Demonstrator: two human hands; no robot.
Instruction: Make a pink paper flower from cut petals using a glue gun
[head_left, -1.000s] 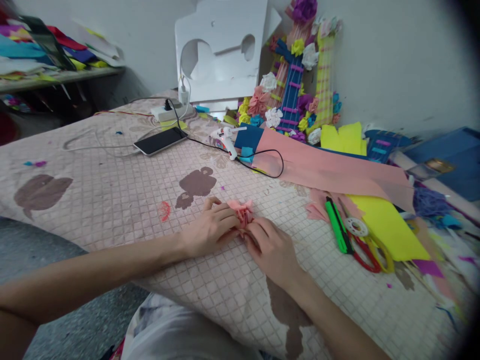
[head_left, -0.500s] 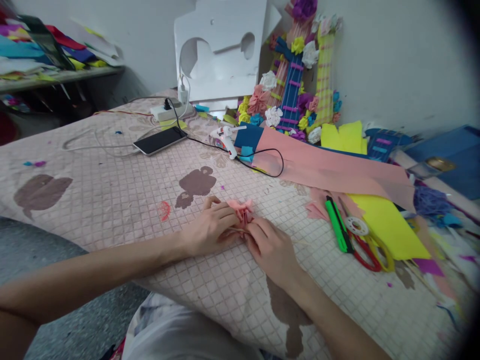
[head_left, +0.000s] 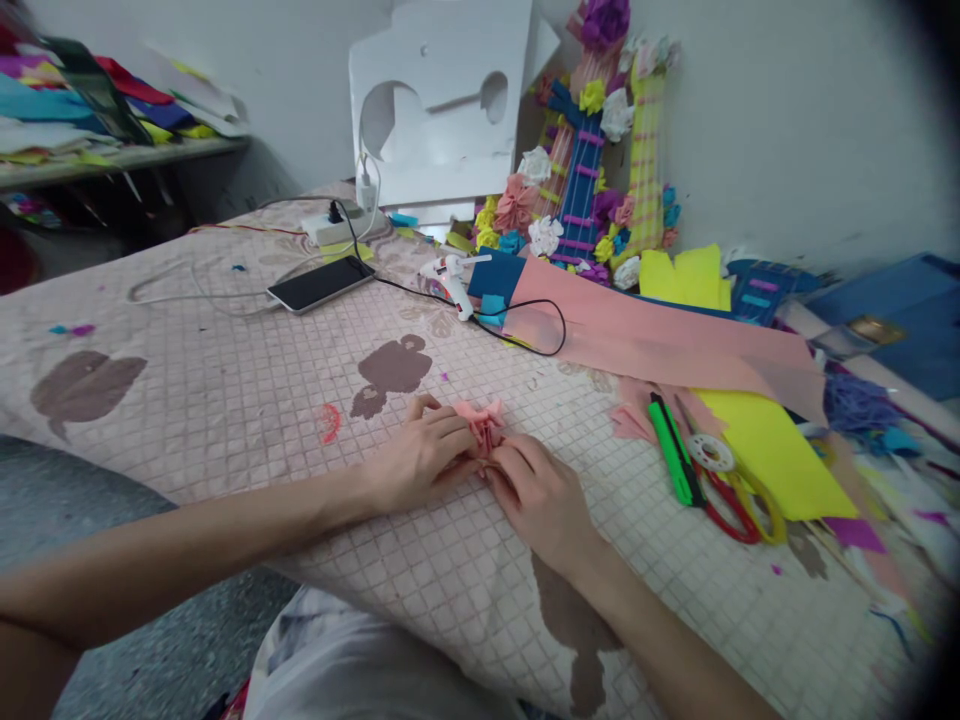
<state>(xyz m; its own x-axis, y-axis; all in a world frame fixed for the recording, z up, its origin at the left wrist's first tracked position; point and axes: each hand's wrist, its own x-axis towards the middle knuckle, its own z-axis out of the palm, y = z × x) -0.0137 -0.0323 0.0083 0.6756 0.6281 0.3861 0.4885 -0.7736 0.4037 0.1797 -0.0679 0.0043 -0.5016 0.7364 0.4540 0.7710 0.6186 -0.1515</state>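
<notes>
A small bunch of gathered pink crepe paper (head_left: 484,420), shaped like a flower, is pinched between my two hands just above the tablecloth (head_left: 465,590). My left hand (head_left: 426,455) grips it from the left with bent fingers. From the right, my right hand (head_left: 538,490) presses its fingertips against the base, close to the left fingertips. The underside of the paper is hidden by my fingers. A green box cutter (head_left: 675,452) and red-and-yellow scissors (head_left: 739,505) lie to the right of my right hand.
A white glue gun (head_left: 454,283) with a black cord stands beyond my hands. Long pink paper (head_left: 660,330) and yellow paper (head_left: 780,460) lie at the right. A phone (head_left: 321,284) and a power strip (head_left: 345,225) sit at the back left. Decorated paper guitars (head_left: 583,190) lean on the wall.
Both hands stay in nearly the same place on the pink paper. The fingers shift slightly at its base; a thin pale strip seen between them half a second ago shows less now.
</notes>
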